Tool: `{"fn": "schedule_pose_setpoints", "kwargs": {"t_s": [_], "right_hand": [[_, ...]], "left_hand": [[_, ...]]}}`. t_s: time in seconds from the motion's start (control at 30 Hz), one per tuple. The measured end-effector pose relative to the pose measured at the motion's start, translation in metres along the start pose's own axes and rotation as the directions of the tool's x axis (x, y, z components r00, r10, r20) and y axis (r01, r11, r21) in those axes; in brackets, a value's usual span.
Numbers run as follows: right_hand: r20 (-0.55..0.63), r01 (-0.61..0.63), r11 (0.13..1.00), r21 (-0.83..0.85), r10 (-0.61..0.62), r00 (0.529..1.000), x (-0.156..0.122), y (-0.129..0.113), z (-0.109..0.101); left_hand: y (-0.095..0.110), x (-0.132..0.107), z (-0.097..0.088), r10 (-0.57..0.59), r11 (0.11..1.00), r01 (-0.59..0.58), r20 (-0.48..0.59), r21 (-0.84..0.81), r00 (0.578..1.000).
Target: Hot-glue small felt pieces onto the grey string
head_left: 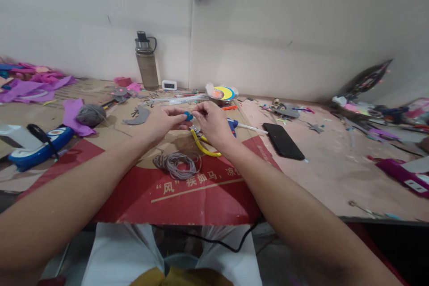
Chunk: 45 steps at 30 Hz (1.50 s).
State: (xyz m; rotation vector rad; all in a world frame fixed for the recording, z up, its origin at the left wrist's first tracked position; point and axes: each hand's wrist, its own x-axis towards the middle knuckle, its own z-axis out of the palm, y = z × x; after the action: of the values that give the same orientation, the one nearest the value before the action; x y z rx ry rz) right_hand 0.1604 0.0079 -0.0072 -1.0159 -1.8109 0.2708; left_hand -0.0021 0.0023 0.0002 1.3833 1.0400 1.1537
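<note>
Between my two hands, above the table, is a small round blue piece (188,116), perhaps felt. My left hand (164,120) pinches it between thumb and fingers. The fingers of my right hand (212,123) are pinched together at its right edge; what they hold is hidden. Beneath my right hand lie yellow-handled pliers (209,152), partly covered. A blue glue gun (232,126) with a white glue stick (251,128) pokes out behind my right wrist. Nearer me, a loose coil of grey yarn (177,165) rests on red-and-brown cardboard (201,208).
Left of my hands are a grey crescent (139,116), a grey yarn ball (91,115), purple felt (72,111) and a blue-and-white device (43,147). A bottle (146,65), small clock (169,85) and bowl (221,94) stand behind. On the right lies a black phone (283,140).
</note>
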Motion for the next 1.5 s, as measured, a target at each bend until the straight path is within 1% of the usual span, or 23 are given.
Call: {"fn": "schedule_pose_setpoints", "kwargs": {"t_s": [0.27,0.4,0.67,0.87,1.1,1.33,1.5], "right_hand": [[-0.003,-0.003,1.000,-0.003,0.003,1.000,0.0000,-0.0004,-0.0002],[0.002,-0.003,1.000,-0.011,0.003,1.000,0.0000,-0.0009,-0.0005],[-0.003,0.012,1.000,-0.015,-0.012,1.000,-0.0013,0.0008,0.0010],[-0.003,0.015,0.999,-0.035,-0.015,1.000,-0.0011,-0.0015,0.0004],[0.005,0.029,0.999,-0.033,-0.029,1.000,-0.0023,-0.0015,0.0002],[0.029,0.024,1.000,-0.016,-0.023,0.999,-0.0032,-0.0065,-0.0022],[0.043,0.065,0.996,-0.065,-0.063,0.997,-0.0031,-0.0057,-0.0031]], "left_hand": [[-0.0008,0.0011,0.0005,0.002,1.000,-0.002,0.009,-0.015,1.000],[0.0003,0.0005,0.0007,0.012,1.000,-0.011,0.033,-0.023,0.999],[0.0034,-0.0036,0.0017,0.034,0.999,-0.036,0.056,0.031,0.998],[0.0033,-0.0027,0.0012,0.026,0.997,-0.029,0.039,0.075,0.999],[0.0033,-0.0017,0.0013,-0.004,0.999,0.004,0.012,0.052,1.000],[0.0065,-0.0034,0.0036,-0.006,0.997,0.008,-0.029,0.078,1.000],[0.0024,-0.0019,0.0013,0.011,0.997,-0.010,-0.008,0.075,1.000]]}}
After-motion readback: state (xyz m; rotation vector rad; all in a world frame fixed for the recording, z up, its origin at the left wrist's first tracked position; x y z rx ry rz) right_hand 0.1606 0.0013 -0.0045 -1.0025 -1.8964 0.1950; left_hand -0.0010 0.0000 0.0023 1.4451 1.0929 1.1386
